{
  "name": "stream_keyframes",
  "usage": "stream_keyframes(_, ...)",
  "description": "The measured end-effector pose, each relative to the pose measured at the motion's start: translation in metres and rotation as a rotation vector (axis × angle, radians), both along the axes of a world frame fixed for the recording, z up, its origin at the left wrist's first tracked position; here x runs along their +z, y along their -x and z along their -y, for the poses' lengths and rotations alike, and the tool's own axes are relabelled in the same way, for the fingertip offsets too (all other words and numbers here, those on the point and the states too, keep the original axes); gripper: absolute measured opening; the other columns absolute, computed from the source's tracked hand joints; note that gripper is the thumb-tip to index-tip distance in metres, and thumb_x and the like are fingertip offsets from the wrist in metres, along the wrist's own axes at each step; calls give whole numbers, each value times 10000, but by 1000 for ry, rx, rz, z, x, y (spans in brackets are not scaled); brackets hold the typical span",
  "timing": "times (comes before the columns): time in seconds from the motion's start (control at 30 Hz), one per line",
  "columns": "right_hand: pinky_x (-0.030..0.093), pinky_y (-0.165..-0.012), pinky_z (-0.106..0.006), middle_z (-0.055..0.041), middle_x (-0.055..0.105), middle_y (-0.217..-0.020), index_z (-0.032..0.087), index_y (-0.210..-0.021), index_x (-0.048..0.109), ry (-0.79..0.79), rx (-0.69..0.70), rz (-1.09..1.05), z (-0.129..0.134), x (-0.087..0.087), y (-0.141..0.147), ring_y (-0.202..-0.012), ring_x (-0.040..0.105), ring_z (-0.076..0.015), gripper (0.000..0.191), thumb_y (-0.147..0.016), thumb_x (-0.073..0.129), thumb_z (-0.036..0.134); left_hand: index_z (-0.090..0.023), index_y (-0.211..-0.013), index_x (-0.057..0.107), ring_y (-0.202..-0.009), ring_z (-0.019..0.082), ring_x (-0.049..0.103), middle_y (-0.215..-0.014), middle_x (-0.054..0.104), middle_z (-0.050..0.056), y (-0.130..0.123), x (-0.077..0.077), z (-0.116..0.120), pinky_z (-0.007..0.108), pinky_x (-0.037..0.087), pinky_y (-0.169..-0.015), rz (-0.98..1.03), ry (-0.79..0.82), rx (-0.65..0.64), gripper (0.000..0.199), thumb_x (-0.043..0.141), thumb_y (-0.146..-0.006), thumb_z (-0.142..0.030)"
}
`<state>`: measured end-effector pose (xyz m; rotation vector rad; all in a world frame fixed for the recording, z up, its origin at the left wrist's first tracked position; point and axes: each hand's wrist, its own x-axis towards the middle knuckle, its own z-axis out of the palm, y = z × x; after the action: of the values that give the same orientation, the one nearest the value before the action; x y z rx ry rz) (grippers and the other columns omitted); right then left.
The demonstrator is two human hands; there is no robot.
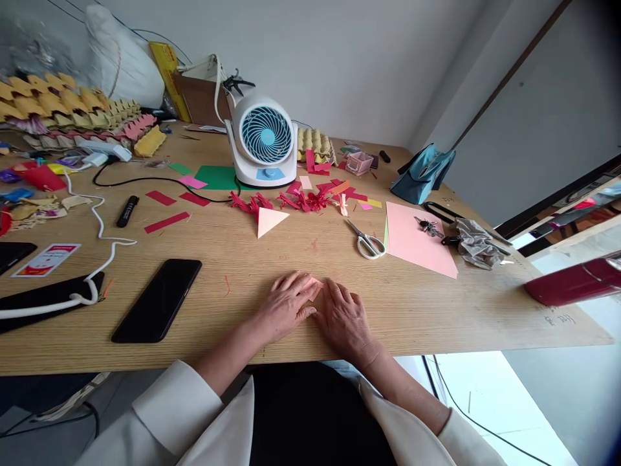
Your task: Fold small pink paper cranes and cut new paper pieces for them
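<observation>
Both of my hands lie palm down on the wooden table (233,323), close together near its front edge. Under the fingers of my left hand (284,307) is a small pink piece of paper (315,289), mostly hidden. My right hand (345,318) rests flat just right of it, its fingertips by the paper's edge. The fingers of both hands are stretched out. Farther back lie a pale pink paper triangle (270,221), several red fringed paper pieces (310,200) and white-handled scissors (369,246), partly open.
A white fan (266,139) stands at the back. Pink sheets (417,236) with keys (429,226) lie right, near a blue bag (422,173) and a dark red bottle (572,283). A black phone (158,301), marker (128,211) and white cable (101,226) are left.
</observation>
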<state>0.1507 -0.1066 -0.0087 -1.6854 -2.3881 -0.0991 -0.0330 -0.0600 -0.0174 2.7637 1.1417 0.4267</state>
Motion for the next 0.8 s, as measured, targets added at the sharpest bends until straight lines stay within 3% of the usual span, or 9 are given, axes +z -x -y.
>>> stream_keyframes(0.23,431,-932,-438,-178,500,-1445,145,-1435,444,-20,19,7,1,0,-4,-1199,504,-300,484,-993,448,343,-235,-1459,425,-1437,274,311,-1535,421,84,2,-1,3,481,305,-1144,-58,-7,-5,506,384,-1002,-447)
stream_keyframes(0.4,428,-945,-447,-179,464,-1478,122,-1418,465,23,18,51,-1,-3,-3,-1202,492,-306,520,-962,515,365,-257,-1481,397,-1451,318,275,-1559,390,76,-3,-5,3,521,267,-1152,-130,-7,49,623,452,-942,-565)
stream_keyframes(0.6,426,-950,-460,-191,472,-1469,97,-1371,512,25,-38,27,-3,-6,-1,-1225,485,-320,490,-970,481,377,-271,-1499,362,-1454,306,277,-1578,360,57,-5,-2,5,512,263,-1147,-136,24,51,638,456,-941,-566)
stream_keyframes(0.8,398,-1011,-456,-191,457,-1482,69,-1401,466,-28,-103,-110,-3,-25,-11,-1266,463,-311,540,-980,445,407,-341,-1431,453,-1380,248,389,-1476,508,11,-3,4,-2,430,341,-1069,17,64,15,482,378,-990,-519)
